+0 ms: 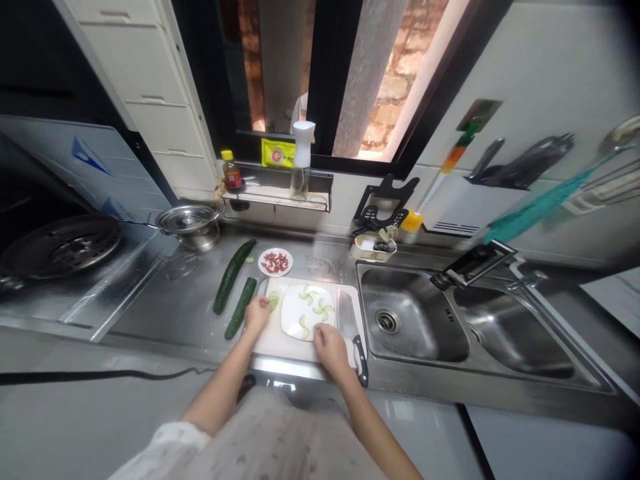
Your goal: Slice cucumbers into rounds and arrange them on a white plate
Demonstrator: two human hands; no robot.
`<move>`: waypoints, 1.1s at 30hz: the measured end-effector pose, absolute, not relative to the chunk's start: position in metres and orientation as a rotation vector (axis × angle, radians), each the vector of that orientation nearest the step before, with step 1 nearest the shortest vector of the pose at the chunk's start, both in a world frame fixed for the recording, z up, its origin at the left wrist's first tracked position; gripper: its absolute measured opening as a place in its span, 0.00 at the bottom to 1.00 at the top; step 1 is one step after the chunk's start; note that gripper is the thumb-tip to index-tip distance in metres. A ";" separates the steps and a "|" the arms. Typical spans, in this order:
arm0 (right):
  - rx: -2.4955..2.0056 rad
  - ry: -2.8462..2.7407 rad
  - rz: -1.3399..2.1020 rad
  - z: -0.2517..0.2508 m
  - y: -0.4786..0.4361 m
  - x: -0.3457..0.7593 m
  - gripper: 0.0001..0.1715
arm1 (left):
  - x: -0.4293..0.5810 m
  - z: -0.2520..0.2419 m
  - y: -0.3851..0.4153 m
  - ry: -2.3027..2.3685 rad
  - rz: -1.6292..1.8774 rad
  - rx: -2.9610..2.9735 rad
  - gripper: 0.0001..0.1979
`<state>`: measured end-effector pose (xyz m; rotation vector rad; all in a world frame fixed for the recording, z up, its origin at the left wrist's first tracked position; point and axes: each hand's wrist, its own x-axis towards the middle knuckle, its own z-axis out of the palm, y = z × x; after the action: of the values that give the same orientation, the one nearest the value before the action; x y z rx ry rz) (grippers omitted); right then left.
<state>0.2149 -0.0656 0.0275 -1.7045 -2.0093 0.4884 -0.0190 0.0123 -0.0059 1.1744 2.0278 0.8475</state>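
Note:
My left hand (pixel 257 313) is closed in a pinch at the small pile of cucumber slices (pixel 273 301) on the left of the white cutting board (pixel 270 339). A white square plate (pixel 295 310) lies on the board, with curved cucumber slices (pixel 324 309) laid out on it in little fan shapes. Over the plate's lower right edge sits my right hand (pixel 331 348), its fingers curled together; whatever they may hold is hidden. A knife with a black handle (pixel 360 360) rests along the board's right side, its broad blade flat.
Left of the board lie a whole cucumber (pixel 233 280) and a cut cucumber (pixel 241 308). Behind stands a small plate of red pieces (pixel 275 263). A steel double sink (pixel 415 313) adjoins on the right; a lidded pot (pixel 190 227) and a pan (pixel 60 245) are at left.

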 end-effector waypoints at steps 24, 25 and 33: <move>-1.257 -1.643 0.719 0.146 -0.024 0.175 0.09 | 0.018 0.147 -0.023 1.287 1.208 0.961 0.15; -1.249 -1.638 0.755 0.148 -0.024 0.174 0.09 | 0.019 0.150 -0.024 1.263 1.216 0.983 0.15; -1.215 -1.507 0.987 0.157 -0.025 0.174 0.10 | 0.024 0.161 -0.030 1.240 1.260 1.011 0.17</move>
<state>0.1744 -0.0254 0.1567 -1.2155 -1.5068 0.9870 0.0236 -0.0304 0.1615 1.0115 1.2401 1.2598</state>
